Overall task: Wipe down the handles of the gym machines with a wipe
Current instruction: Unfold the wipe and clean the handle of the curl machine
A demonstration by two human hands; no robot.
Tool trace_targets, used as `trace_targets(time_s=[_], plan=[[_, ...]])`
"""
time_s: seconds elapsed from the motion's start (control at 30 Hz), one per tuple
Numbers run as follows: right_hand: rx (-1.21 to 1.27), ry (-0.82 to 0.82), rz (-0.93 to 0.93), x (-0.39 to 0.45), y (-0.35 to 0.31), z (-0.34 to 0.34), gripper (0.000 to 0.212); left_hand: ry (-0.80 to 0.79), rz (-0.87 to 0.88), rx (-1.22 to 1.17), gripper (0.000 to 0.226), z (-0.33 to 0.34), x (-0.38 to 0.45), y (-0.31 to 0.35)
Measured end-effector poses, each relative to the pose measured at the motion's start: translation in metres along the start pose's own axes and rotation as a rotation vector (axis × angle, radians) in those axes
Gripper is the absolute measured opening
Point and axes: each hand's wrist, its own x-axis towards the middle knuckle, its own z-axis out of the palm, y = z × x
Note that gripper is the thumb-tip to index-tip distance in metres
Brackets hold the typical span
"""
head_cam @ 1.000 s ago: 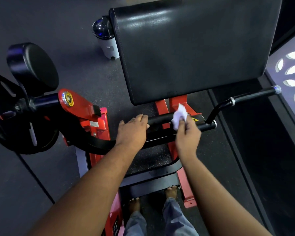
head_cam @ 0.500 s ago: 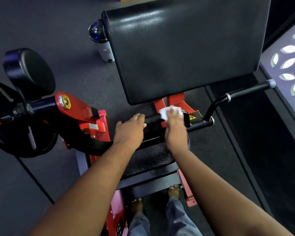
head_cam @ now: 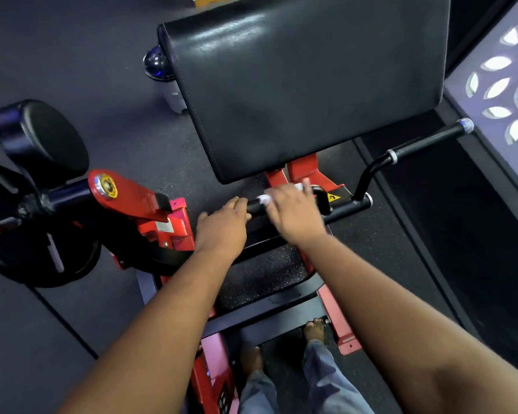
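On the black handle bar [head_cam: 346, 209] of a red-framed gym machine [head_cam: 174, 225], below its large black arm pad [head_cam: 305, 88]: right hand [head_cam: 295, 215] laid over the bar with fingers curled down around a white wipe [head_cam: 264, 199], only a small crumpled edge of it peeking out at the hand's left side, pressed against the grip. Left hand [head_cam: 222, 231] just beside, wrapped over the same bar, fingers closed around it and fingertips reaching past the far side. Both hands close together, not quite touching, a short stretch of black grip showing between them. Blurred slightly at the right hand. Further right, past a yellow warning sticker [head_cam: 333, 197], bar bent upward into a second black handle [head_cam: 428, 143] with a silver end cap, untouched, angled toward a patterned wall panel [head_cam: 509, 94]. At far left, black weight plate [head_cam: 27, 234] seen on the machine's arm, with a round black pad [head_cam: 45, 138] above it. Behind the arm pad, partly hidden, domed bin [head_cam: 159, 70] stood on dark rubber floor [head_cam: 72, 55]. At bottom, bare feet [head_cam: 314, 328] and jeans cuffs planted by the machine's base.
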Motion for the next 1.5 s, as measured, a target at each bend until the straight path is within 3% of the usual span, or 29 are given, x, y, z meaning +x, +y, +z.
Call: trace_targets(time_s=[0.1,0.3,0.33,0.4,0.47,0.57,0.63,0.73,0.8,0.97,1.03,1.13,1.2,1.3,1.37,1.43,1.5], plan=[[-0.160,-0.087,0.220,0.016,0.016,-0.012,0.052,0.004,-0.003,0.003,0.045,-0.001,-0.001,0.002],[0.149,-0.101,-0.227,-0.025,-0.017,0.000,0.057,-0.004,-0.008,0.009,0.041,-0.005,0.000,0.003],[0.128,-0.074,-0.194,-0.033,-0.008,0.005,0.067,-0.006,-0.001,0.011,0.040,-0.005,0.001,0.003],[0.093,-0.017,0.065,-0.040,0.000,0.013,0.084,-0.013,0.002,0.008,0.041,-0.004,0.003,0.002],[0.127,-0.011,0.216,-0.043,-0.016,0.020,0.089,-0.018,-0.002,0.001,0.041,-0.003,0.002,0.001],[0.249,-0.029,-0.065,-0.059,-0.045,0.036,0.084,-0.004,-0.008,0.004,0.039,-0.004,0.001,0.002],[0.242,0.019,-0.071,-0.065,-0.042,0.037,0.085,-0.005,-0.009,0.002,0.041,-0.005,0.001,0.002],[0.337,0.081,0.342,-0.053,-0.037,0.034,0.087,-0.013,0.002,-0.011,0.043,-0.005,0.002,0.001],[0.444,0.099,0.462,-0.043,-0.048,0.030,0.086,-0.013,0.001,-0.017,0.043,-0.004,0.002,0.001],[0.280,0.069,0.187,-0.068,-0.081,0.041,0.094,-0.017,-0.006,-0.005,0.042,-0.007,0.001,0.003],[0.280,0.083,0.262,-0.064,-0.067,0.040,0.091,-0.015,-0.001,0.003,0.040,-0.007,0.002,0.002],[0.510,0.146,0.534,-0.044,-0.051,0.031,0.085,-0.005,-0.008,0.010,0.038,-0.004,0.003,0.002],[0.727,0.207,0.580,-0.040,-0.062,0.031,0.081,-0.001,-0.016,0.013,0.039,-0.003,0.002,0.003],[1.384,0.269,0.718,-0.041,-0.104,0.027,0.070,-0.006,-0.019,0.030,0.041,-0.003,0.001,0.004],[1.832,0.378,0.880,-0.032,-0.107,0.013,0.052,-0.012,-0.024,0.036,0.041,-0.005,0.001,0.005],[2.070,0.491,1.099,-0.012,-0.081,0.003,0.025,-0.009,-0.021,0.047,0.041,-0.005,0.000,0.005],[2.199,0.524,1.231,0.007,-0.056,-0.003,0.016,-0.002,-0.021,0.050,0.041,-0.004,0.000,0.006]])
